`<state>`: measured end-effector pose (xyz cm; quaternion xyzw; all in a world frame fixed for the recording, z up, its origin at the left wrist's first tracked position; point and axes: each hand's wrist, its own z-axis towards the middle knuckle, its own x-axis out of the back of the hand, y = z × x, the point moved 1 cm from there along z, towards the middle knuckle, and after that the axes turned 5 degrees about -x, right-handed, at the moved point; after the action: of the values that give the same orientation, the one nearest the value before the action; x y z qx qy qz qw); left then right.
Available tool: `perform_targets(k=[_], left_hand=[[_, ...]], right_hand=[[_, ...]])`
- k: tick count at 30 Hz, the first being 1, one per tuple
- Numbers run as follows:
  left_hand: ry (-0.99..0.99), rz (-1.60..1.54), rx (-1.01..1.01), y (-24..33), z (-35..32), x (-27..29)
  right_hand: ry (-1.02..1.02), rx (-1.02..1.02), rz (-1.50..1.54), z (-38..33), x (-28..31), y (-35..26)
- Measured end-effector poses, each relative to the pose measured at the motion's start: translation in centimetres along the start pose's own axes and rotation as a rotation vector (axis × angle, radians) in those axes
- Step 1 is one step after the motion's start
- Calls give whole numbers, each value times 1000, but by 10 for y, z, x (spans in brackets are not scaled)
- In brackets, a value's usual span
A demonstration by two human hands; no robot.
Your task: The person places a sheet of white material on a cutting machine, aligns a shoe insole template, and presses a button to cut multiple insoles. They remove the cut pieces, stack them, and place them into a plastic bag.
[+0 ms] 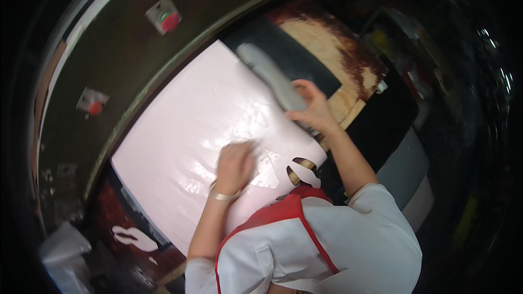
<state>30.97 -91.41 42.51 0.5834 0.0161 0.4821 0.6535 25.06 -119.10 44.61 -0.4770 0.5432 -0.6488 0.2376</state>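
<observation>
Left hand (235,164) flat, pressing pink sheet (190,130) on the bench. Right hand (311,108) closed around grey shoe-sole piece (269,75), held over sheet's far edge. Cut-out holes near apron (272,215). Red buttons (170,20) on dark machine panel (120,54) beyond.

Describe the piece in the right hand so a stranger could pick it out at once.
Start at the large pale pink sheet on the dark worktable. At its upper right edge the right hand grips a long grey sole-shaped cutout, the only grey, lifted piece.
</observation>
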Motion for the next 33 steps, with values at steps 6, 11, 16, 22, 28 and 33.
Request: perform_targets(k=[6, 11, 16, 22, 28, 33], left_hand=[[-202, 247, -104, 22, 49, -66], [-72, -245, 460, -21, 58, -45], [1556, -506, 113, -43, 36, 139], [507, 424, 307, 6, -18, 53], [-188, 252, 108, 34, -25, -33], [-190, 239, 120, 36, -27, -29]], right_hand=[[158, 28, -768, -24, 47, -5], [134, 182, -852, -3, 38, 22], [80, 379, -388, -26, 6, 1], [-526, 96, -248, -40, -41, -25], [-969, -327, -115, -23, -40, -7], [-867, -468, 435, -43, -54, 1]])
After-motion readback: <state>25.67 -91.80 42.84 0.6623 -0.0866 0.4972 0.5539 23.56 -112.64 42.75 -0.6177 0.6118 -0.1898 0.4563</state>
